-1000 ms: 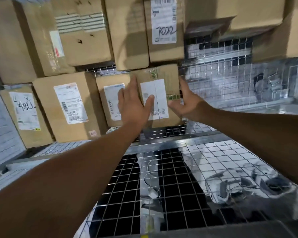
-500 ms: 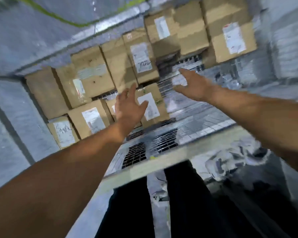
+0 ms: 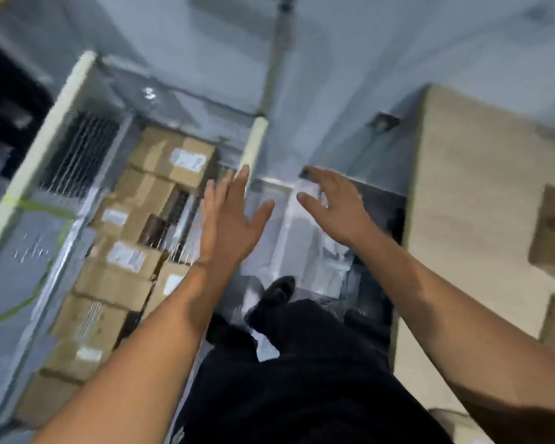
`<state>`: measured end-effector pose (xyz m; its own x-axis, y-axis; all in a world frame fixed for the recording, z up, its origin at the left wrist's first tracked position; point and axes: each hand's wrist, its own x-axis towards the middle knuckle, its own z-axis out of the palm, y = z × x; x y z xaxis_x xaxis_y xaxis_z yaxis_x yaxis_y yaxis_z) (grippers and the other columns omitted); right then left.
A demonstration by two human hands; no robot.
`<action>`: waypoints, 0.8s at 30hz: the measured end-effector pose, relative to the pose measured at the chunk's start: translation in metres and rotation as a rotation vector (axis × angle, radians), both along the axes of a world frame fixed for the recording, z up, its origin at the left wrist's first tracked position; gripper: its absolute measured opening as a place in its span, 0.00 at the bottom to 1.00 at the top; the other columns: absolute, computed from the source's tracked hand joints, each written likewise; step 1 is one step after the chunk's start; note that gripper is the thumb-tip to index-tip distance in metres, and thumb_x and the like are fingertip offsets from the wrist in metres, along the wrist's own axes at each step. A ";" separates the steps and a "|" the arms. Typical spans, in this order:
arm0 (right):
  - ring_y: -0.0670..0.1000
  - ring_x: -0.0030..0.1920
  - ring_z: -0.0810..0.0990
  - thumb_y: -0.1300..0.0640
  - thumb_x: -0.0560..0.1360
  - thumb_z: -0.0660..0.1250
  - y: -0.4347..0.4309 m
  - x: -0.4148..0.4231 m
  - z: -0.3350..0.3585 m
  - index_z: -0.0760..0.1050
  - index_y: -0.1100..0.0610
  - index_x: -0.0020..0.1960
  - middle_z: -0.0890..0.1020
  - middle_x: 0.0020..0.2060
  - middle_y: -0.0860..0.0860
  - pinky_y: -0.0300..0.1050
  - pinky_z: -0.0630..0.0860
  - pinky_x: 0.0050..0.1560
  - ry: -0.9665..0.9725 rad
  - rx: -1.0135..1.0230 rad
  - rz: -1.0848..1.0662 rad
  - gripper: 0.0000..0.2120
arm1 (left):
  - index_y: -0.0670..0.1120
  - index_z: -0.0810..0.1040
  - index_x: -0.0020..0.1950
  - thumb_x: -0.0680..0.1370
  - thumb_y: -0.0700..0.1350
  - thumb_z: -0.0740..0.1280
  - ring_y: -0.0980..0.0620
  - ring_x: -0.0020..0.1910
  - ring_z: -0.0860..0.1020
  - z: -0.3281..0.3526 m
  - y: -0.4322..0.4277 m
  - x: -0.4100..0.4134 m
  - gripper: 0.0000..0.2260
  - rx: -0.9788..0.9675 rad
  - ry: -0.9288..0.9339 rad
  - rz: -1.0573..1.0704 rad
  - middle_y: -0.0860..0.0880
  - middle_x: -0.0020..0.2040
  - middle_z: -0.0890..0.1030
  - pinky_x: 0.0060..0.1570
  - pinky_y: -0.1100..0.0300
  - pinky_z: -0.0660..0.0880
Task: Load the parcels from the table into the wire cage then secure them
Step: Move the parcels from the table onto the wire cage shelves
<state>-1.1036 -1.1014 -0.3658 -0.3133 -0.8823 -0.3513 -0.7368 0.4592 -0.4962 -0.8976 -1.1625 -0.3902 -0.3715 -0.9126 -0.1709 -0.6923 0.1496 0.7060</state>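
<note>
Now left hand (image 3: 228,219), right hand (image 3: 332,208) outstretched, fingers spread, empty.

White labels (image 3: 188,160) on the stacked parcels (image 3: 135,193) are too blurred for any text to be read.

The arms (image 3: 135,354) are bare, with no sleeves. So are the left hand (image 3: 228,225) and the right hand (image 3: 334,209). The trousers (image 3: 302,386) are black. One shoe (image 3: 277,288) shows, black too.
</note>
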 end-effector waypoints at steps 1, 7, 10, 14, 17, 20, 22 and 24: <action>0.55 0.80 0.60 0.36 0.81 0.61 0.018 -0.022 0.008 0.63 0.49 0.81 0.66 0.79 0.52 0.55 0.54 0.80 0.016 -0.021 -0.086 0.32 | 0.49 0.61 0.83 0.81 0.60 0.66 0.40 0.82 0.57 0.011 0.000 -0.029 0.34 -0.028 -0.005 -0.087 0.45 0.82 0.64 0.79 0.41 0.54; 0.56 0.80 0.58 0.40 0.83 0.61 0.121 -0.143 0.047 0.61 0.50 0.82 0.64 0.80 0.57 0.54 0.55 0.79 0.040 -0.062 -0.516 0.31 | 0.46 0.65 0.81 0.82 0.61 0.64 0.39 0.82 0.57 0.058 0.032 -0.206 0.32 -0.035 0.019 -0.450 0.38 0.81 0.62 0.80 0.43 0.49; 0.53 0.81 0.56 0.39 0.83 0.60 0.175 -0.186 0.067 0.60 0.49 0.83 0.63 0.81 0.54 0.53 0.53 0.80 0.010 -0.151 -0.779 0.32 | 0.45 0.65 0.81 0.82 0.61 0.64 0.40 0.80 0.59 0.070 0.064 -0.281 0.32 -0.041 0.043 -0.617 0.38 0.80 0.64 0.80 0.44 0.53; 0.53 0.80 0.59 0.40 0.82 0.62 0.240 -0.221 0.084 0.63 0.52 0.81 0.66 0.79 0.54 0.52 0.55 0.80 0.042 -0.229 -1.062 0.31 | 0.49 0.62 0.82 0.82 0.62 0.62 0.44 0.82 0.56 0.078 0.109 -0.354 0.32 0.011 0.054 -0.809 0.44 0.82 0.61 0.80 0.44 0.57; 0.54 0.79 0.62 0.40 0.82 0.63 0.277 -0.241 0.086 0.64 0.52 0.80 0.68 0.77 0.54 0.53 0.57 0.79 0.055 -0.288 -1.223 0.31 | 0.50 0.61 0.82 0.82 0.63 0.61 0.46 0.82 0.57 0.082 0.139 -0.404 0.32 0.049 0.073 -0.932 0.46 0.82 0.59 0.79 0.45 0.58; 0.54 0.78 0.64 0.40 0.81 0.63 0.301 -0.258 0.088 0.63 0.51 0.80 0.68 0.77 0.52 0.53 0.61 0.78 0.065 -0.351 -1.358 0.31 | 0.51 0.61 0.82 0.82 0.63 0.62 0.46 0.80 0.62 0.083 0.166 -0.455 0.31 0.069 0.087 -1.017 0.48 0.81 0.60 0.76 0.49 0.63; 0.55 0.77 0.65 0.40 0.81 0.64 0.311 -0.275 0.090 0.63 0.51 0.80 0.68 0.77 0.52 0.56 0.63 0.77 0.071 -0.380 -1.422 0.32 | 0.53 0.61 0.81 0.82 0.63 0.63 0.46 0.78 0.64 0.085 0.184 -0.491 0.30 0.104 0.108 -1.027 0.48 0.81 0.60 0.73 0.49 0.65; 0.55 0.77 0.65 0.40 0.81 0.65 0.316 -0.296 0.092 0.63 0.52 0.80 0.68 0.77 0.53 0.53 0.62 0.77 0.098 -0.392 -1.489 0.32 | 0.55 0.61 0.81 0.82 0.61 0.64 0.47 0.78 0.65 0.086 0.199 -0.530 0.30 0.156 0.159 -1.027 0.49 0.81 0.61 0.72 0.50 0.65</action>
